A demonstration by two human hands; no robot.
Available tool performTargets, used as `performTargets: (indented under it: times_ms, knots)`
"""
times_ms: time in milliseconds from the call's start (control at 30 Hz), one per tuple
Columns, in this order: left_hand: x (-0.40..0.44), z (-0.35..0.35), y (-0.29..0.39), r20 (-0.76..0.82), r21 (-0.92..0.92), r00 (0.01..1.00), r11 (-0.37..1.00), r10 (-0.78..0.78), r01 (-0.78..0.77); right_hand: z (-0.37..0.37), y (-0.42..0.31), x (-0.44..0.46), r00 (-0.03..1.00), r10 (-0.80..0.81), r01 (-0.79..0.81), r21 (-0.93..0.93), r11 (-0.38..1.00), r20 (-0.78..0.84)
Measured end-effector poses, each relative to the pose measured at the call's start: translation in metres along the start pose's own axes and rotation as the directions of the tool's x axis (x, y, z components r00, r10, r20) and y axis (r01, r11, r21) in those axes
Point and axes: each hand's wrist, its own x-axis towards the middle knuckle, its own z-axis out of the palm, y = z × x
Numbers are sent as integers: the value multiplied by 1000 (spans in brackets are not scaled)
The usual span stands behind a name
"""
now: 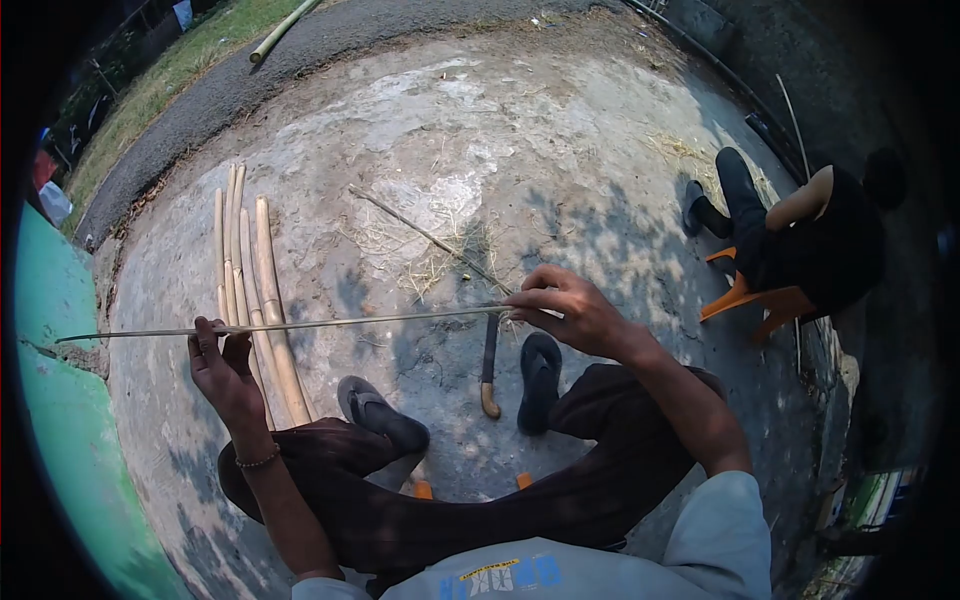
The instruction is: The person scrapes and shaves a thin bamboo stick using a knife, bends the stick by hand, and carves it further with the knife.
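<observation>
A long thin bamboo strip (380,319) stretches nearly level across the head view, above my knees. My left hand (228,375) is closed on it toward its left part, and the free end runs on past the fingers to the left. With thumb and fingers pinched, my right hand (570,315) grips the strip's right end. On the ground between my sandalled feet lies a knife-like tool (489,368) with a dark length and a pale curved handle; its upper end is hidden near my right hand. A second thin stick (425,233) lies slanted on the concrete beyond.
Several bamboo poles (262,300) lie on the ground at the left, beside a green wall (70,420). Shavings (430,275) are scattered ahead. Another person (820,240) sits on an orange stool (745,295) at the right. A green pole (285,30) lies near the road.
</observation>
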Motion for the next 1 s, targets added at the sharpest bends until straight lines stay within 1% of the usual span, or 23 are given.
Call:
performTargets:
  times_ms: [100,167,300,400,467,500,567,633,667,700,767,867,900,933,967,1000]
  knots:
    - [-4,5,5,-10,7,1000,1000,-20,20,0,-1,0,999,40,-40,-19,999,-26]
    - [-4,6,3,-9,-2,1000,1000,-16,16,1,0,0,998,1,-6,-76,997,-65]
    - [-4,9,2,-21,-32,1000,999,-17,17,-2,-6,4,997,-21,15,-77,997,-74]
    - [-10,19,5,-40,9,999,1000,-15,15,-1,-7,5,997,-52,48,-84,995,-57]
    - [-11,21,7,-33,6,999,999,-34,34,1,-6,3,999,41,-40,32,999,-10]
    - [-11,21,8,-23,0,998,999,-50,50,1,-7,3,999,42,-42,33,999,-9]
    - [-12,21,9,-31,-11,998,998,-56,56,-2,-11,5,994,112,-113,129,985,15]
    - [-12,19,9,-38,-21,997,998,-63,62,-7,-17,8,989,141,-146,168,975,40]
    - [-11,17,8,15,-48,999,998,-43,43,-8,-20,10,984,166,-176,204,963,64]
    - [-12,16,9,67,-76,998,997,-21,26,-9,-20,10,984,168,-178,206,962,66]
    - [-15,19,11,88,-91,996,996,-8,16,-9,-21,10,980,173,-193,275,942,96]
    - [-16,19,10,134,-111,991,994,7,8,-4,-17,6,981,162,-189,310,932,111]
    - [-16,18,9,161,-117,987,993,10,9,-3,-16,6,980,163,-191,312,931,113]
    - [-16,18,7,160,-115,987,993,9,10,-3,-14,6,989,106,-125,208,970,98]
    - [-17,18,5,189,-81,980,996,54,-39,-3,-13,5,995,48,-57,101,993,89]
    - [-19,22,5,221,-49,970,995,97,-88,-1,-14,5,995,49,-59,102,993,90]
